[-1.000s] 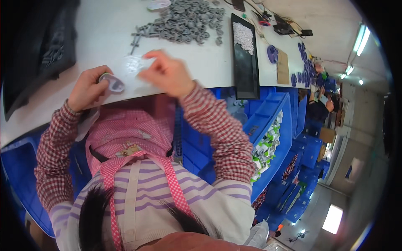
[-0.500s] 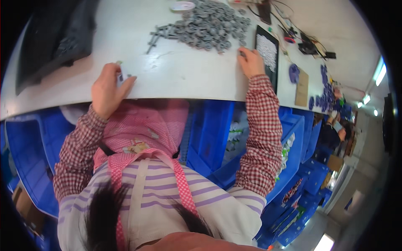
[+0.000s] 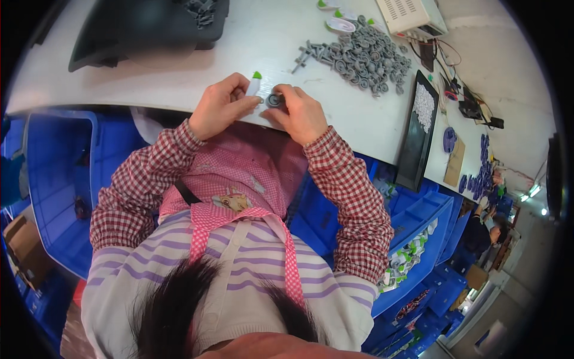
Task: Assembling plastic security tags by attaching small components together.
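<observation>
My left hand (image 3: pixel 221 106) is closed round a small white plastic part with a green tip (image 3: pixel 255 84), near the front edge of the white table. Close beside it, my right hand (image 3: pixel 301 113) pinches a small dark grey wheel (image 3: pixel 274 100) between thumb and fingers. The wheel faces the white part, and I cannot tell whether the two touch. Farther back lies a heap of grey wheels (image 3: pixel 371 57), with several grey axle-like pieces (image 3: pixel 308 54) at its left side.
A black tray (image 3: pixel 412 146) with small white pieces stands right of the heap. A black bin (image 3: pixel 149 36) holding grey parts is at far left. White-and-green parts (image 3: pixel 339 25) and a beige device (image 3: pixel 412 15) lie behind. Blue crates (image 3: pixel 60 197) stand below the table edge.
My right hand has come from beside the heap toward my left hand, bringing a grey wheel. Both hands are now close together. The whole view has shifted, with the heap farther right.
</observation>
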Action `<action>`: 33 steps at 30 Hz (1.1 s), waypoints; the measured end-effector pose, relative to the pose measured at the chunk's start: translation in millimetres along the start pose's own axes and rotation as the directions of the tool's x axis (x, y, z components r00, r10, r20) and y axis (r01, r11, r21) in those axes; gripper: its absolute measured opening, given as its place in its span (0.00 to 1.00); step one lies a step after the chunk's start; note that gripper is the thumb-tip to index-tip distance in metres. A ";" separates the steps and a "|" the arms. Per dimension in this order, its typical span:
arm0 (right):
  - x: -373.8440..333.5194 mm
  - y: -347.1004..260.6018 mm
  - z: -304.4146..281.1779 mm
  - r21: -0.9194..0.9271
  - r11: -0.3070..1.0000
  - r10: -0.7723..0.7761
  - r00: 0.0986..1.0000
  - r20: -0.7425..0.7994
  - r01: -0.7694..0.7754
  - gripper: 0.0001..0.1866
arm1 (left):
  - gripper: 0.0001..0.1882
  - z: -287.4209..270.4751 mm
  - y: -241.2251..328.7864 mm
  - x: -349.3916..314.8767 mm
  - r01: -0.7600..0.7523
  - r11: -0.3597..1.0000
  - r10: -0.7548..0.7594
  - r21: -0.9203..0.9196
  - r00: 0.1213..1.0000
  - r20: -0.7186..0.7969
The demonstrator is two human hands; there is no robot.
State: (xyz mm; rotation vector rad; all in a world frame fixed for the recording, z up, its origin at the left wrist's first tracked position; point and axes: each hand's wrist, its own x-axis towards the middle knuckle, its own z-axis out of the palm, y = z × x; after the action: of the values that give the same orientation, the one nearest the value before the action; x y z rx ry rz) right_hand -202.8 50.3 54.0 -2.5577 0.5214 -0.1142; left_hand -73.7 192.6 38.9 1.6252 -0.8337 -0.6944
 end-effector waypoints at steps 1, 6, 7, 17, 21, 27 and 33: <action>0.4 1.4 1.6 0.034 0.999 -0.033 0.999 -0.028 0.034 0.12 | 0.09 -2.8 0.7 0.7 0.061 0.995 -0.058 -0.083 0.997 0.042; -1.4 1.0 5.2 0.121 0.983 -0.121 0.985 -0.126 0.136 0.10 | 0.09 -5.1 2.8 3.5 0.251 0.908 -0.196 -0.335 0.962 0.190; -2.0 -1.5 6.1 0.119 0.983 -0.122 0.983 -0.138 0.139 0.10 | 0.08 -3.5 3.2 4.2 0.249 0.903 -0.196 -0.350 0.964 0.179; -12.0 4.5 4.5 0.031 0.993 -0.103 0.979 -0.178 0.110 0.11 | 0.08 5.1 1.2 13.7 0.152 0.986 -0.145 -0.061 0.983 0.109; -38.2 58.6 -51.0 0.020 0.996 -0.078 0.931 -0.355 0.091 0.18 | 0.07 0.4 3.3 6.2 0.219 0.970 -0.215 -0.107 0.975 0.052; -141.2 244.8 -156.4 -0.315 0.754 0.312 0.737 -0.600 -0.576 0.21 | 0.07 11.0 16.6 1.4 0.232 0.965 -0.233 -0.120 0.972 0.007; -139.6 293.7 -167.4 -0.400 0.598 0.426 0.698 -0.575 -0.694 0.22 | 0.07 12.4 6.2 1.6 0.237 0.962 -0.242 -0.137 0.970 -0.016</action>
State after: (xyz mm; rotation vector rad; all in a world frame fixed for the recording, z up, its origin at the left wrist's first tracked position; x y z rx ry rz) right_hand -462.3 -207.5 51.1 -2.7770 1.8128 -0.3226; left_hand -83.7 183.6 42.5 1.6250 -0.5582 -0.8725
